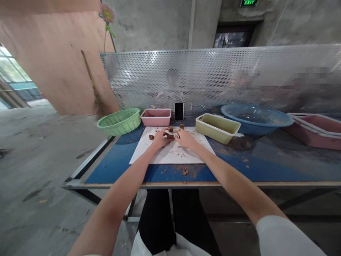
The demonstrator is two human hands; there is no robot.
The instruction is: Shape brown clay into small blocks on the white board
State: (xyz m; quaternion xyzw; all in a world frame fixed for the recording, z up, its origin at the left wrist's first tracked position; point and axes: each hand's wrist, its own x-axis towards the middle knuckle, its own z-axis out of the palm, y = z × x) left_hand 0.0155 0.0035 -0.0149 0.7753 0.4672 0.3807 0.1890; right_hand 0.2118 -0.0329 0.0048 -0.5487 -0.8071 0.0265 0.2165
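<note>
Several brown lumps, like dried clay or earth, lie on a white board (pixel 144 153) whose surface is strewn with crumbs. One dark brown lump (pixel 169 136) is held between my two hands, low over the middle of the board. My left hand (pixel 160 139) curls its fingers at the lump's left side. From the right, the bent fingers of my right hand (pixel 184 138) reach to its other end; fingertip detail is small. Another brown lump (pixel 151 137) rests just left of my left hand, and a brown piece (pixel 181 126) stands beyond my right hand.
Behind the board are a pink basket (pixel 156 121), a phone-like black-screened device (pixel 179 111) and a perforated metal panel (pixel 197 78). A green colander (pixel 119 122) stands left; a yellow-green basket (pixel 217 128), blue basin (pixel 255 122) and dark pink baskets (pixel 314 135) stand right. Crumbs (pixel 185 172) lie near the table's front edge.
</note>
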